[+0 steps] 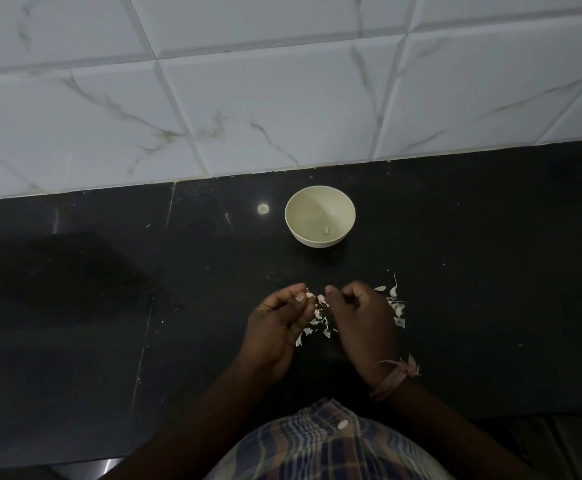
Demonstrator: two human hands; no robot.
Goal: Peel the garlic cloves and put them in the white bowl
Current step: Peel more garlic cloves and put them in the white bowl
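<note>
Pinched between the thumb and fingertips of my left hand (279, 315) was a garlic clove (309, 295), held above the counter, while my right hand (359, 313) had its fingers curled and nipped a scrap of papery skin (322, 299) right beside the clove; I judged I was mid-peel on this one. Just under and between the hands lay a scatter of peelings (317, 325), and more pale pieces (395, 303) lay at the right of my right hand, though I could not tell which of those were unpeeled cloves and which were husk. Farther off, straight ahead, stood the white bowl (320, 216) with only one small peeled clove (327, 231) in it, so I reckoned the job was barely begun. Between hands and bowl the black counter (109, 306) showed bare, giving a plain path forward. The tiled wall (248, 98) rose close behind the bowl, and the counter's near edge ran by my checked shirt (317, 441).
</note>
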